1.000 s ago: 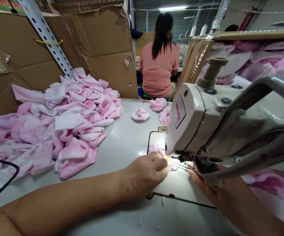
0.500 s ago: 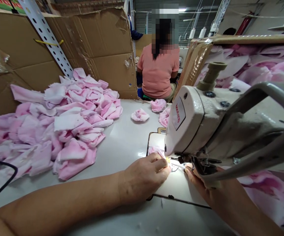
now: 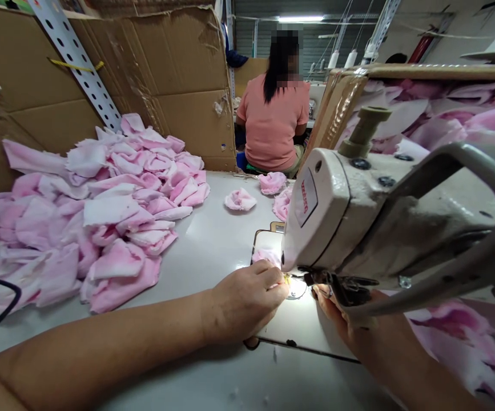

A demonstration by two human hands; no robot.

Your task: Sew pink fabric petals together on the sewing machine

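Observation:
My left hand (image 3: pixel 247 299) is closed in a pinch beside the needle area of a white sewing machine (image 3: pixel 316 211). A pink and white fabric piece (image 3: pixel 266 256) shows just beyond its fingers, on the machine's bright metal plate. A small yellow bit lies at the fingertips. My right hand (image 3: pixel 358 331) is to the right of the needle area, partly behind the machine's grey curved bar (image 3: pixel 422 285). Its thumb and finger are bent together near the plate, and what they hold is mostly hidden.
A big heap of pink fabric pieces (image 3: pixel 114 211) covers the table's left. Bunched fabric flowers (image 3: pixel 240 200) lie behind the plate. A cardboard box (image 3: pixel 341 108) of fabric stands right; cardboard walls (image 3: pixel 178 74) rise left. A person (image 3: pixel 273 120) sits ahead, back turned. A black cable (image 3: pixel 9 302) curves left.
A thin metal tool that reached from my right fingers towards my left hand no longer shows between them. My right fingers are drawn back slightly from the left ones. The whole view has shifted a little.

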